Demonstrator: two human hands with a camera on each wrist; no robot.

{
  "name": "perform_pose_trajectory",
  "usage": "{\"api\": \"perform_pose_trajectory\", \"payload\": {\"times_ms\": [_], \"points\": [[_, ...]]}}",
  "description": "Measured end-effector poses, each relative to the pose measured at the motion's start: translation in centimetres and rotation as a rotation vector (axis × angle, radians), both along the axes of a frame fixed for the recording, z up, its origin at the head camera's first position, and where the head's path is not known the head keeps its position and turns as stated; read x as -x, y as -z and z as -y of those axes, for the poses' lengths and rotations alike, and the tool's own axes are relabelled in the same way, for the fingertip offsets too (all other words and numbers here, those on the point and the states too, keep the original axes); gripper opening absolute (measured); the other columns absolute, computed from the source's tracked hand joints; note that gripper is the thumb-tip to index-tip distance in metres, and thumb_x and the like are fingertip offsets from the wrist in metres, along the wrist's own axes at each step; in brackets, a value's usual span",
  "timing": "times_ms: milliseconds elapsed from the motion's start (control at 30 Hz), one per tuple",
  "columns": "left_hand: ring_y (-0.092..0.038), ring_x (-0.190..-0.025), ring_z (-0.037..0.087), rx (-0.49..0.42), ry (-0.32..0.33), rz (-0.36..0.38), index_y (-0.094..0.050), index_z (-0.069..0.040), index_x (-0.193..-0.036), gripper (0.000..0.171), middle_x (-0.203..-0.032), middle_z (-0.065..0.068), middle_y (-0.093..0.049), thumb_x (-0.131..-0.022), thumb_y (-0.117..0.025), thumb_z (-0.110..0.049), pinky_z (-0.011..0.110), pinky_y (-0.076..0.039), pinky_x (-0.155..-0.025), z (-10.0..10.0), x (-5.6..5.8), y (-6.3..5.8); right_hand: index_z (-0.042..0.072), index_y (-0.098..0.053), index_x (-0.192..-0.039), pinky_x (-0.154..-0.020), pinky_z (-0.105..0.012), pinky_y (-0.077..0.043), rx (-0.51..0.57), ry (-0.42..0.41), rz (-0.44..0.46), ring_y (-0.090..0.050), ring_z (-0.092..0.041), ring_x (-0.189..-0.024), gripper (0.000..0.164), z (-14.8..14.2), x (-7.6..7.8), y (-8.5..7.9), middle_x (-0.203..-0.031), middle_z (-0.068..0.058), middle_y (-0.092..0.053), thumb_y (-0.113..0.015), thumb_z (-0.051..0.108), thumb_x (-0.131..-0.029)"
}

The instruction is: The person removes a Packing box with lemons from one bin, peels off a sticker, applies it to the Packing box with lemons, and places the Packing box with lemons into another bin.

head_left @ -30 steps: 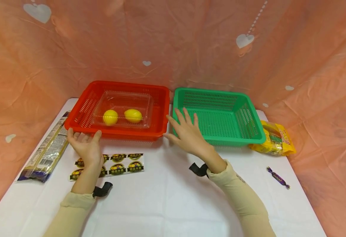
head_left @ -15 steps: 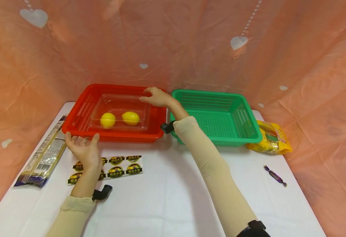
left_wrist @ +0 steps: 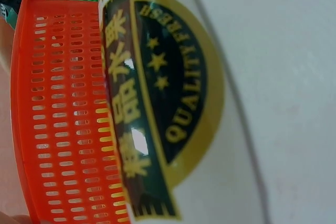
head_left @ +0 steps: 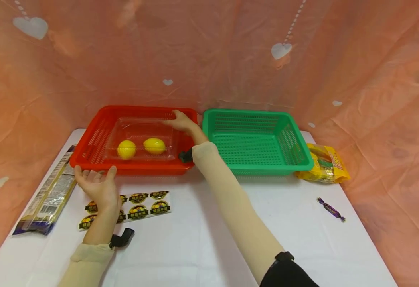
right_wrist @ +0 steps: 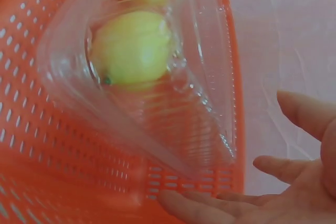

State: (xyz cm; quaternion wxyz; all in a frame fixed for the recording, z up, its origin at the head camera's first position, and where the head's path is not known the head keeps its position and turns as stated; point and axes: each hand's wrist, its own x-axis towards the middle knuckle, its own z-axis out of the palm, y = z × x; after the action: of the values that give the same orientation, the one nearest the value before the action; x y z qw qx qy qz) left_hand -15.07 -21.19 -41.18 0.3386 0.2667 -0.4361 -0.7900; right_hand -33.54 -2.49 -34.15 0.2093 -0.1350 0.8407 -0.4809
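A clear plastic box (head_left: 139, 132) lies in the red basket (head_left: 134, 168), with two yellow lemons (head_left: 126, 149) showing through it. My right hand (head_left: 183, 121) reaches over the basket's right side, its fingertips close to the box's back right corner. In the right wrist view, its fingers (right_wrist: 197, 208) extend over the red mesh, near a lemon (right_wrist: 131, 48) inside the box. My left hand (head_left: 101, 193) is palm up, fingertips at the basket's front left rim. Beneath the left wrist lies a sheet of fruit stickers (head_left: 139, 205), one filling much of the left wrist view.
A green basket (head_left: 256, 172) stands right of the red one, with a yellow snack bag (head_left: 324, 164) beside it. A purple wrapped candy (head_left: 331, 209) lies at right. Flat plastic packaging (head_left: 48, 195) lies along the left edge. A pink curtain (head_left: 209, 59) hangs behind.
My right hand has moved from over the green basket's front left corner to the red basket's back right, then slightly lower. The left hand stays at the rim. The head view has shifted slightly.
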Motion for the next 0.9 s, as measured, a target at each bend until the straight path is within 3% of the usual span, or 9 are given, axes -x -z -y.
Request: {"api": "perform_pose_trajectory", "payload": {"times_ms": [233,400,633,767,900], "points": [[-0.038,-0.106,0.016,-0.022,0.0,-0.012,-0.02,-0.022,-0.155,0.092,-0.138,0.002,-0.021,-0.085,-0.064,0.019,0.018,-0.049,-0.082,0.1,-0.1,-0.1,0.008,-0.013,-0.159,-0.109,-0.049,-0.039,-0.036,0.002,0.092,-0.03,-0.028,-0.143,0.082,0.4,0.1,0.5,-0.163,-0.009,-0.021,-0.064,0.026,-0.098],[-0.038,-0.107,0.015,-0.012,0.007,-0.004,-0.019,-0.022,-0.155,0.092,-0.139,0.002,-0.021,-0.086,-0.065,0.016,0.018,-0.049,-0.084,0.1,-0.2,-0.1,0.011,-0.012,-0.16,-0.101,-0.046,-0.047,-0.03,-0.018,0.126,-0.031,-0.029,-0.141,0.088,0.3,0.1,1.0,-0.163,-0.009,-0.018,-0.07,0.022,-0.094],[-0.039,-0.103,0.015,-0.023,0.001,-0.021,-0.019,-0.021,-0.155,0.093,-0.137,0.002,-0.022,-0.085,-0.063,0.019,0.017,-0.049,-0.081,0.1,-0.3,-0.1,0.014,-0.013,-0.16,-0.094,-0.039,-0.053,-0.024,-0.067,0.199,-0.047,-0.029,-0.127,0.093,0.2,0.0,1.4,-0.162,-0.009,-0.021,-0.074,0.014,-0.09],[-0.039,-0.1,0.015,-0.032,0.003,-0.038,-0.018,-0.021,-0.156,0.093,-0.136,0.002,-0.021,-0.085,-0.062,0.021,0.017,-0.049,-0.08,0.0,-0.2,0.0,0.015,-0.012,-0.16,-0.104,-0.038,-0.046,-0.082,-0.124,0.23,-0.041,-0.026,-0.132,0.096,0.0,0.0,1.5,-0.162,-0.007,-0.019,-0.075,0.02,-0.089],[-0.04,-0.098,0.015,-0.016,0.005,-0.041,-0.017,-0.02,-0.156,0.093,-0.138,0.003,-0.02,-0.085,-0.062,0.021,0.017,-0.049,-0.08,0.1,-0.2,0.0,0.016,-0.014,-0.159,-0.098,-0.037,-0.05,-0.068,-0.142,0.271,-0.041,-0.024,-0.13,0.094,0.0,0.0,1.4,-0.159,-0.008,-0.023,-0.076,0.02,-0.088]]}}
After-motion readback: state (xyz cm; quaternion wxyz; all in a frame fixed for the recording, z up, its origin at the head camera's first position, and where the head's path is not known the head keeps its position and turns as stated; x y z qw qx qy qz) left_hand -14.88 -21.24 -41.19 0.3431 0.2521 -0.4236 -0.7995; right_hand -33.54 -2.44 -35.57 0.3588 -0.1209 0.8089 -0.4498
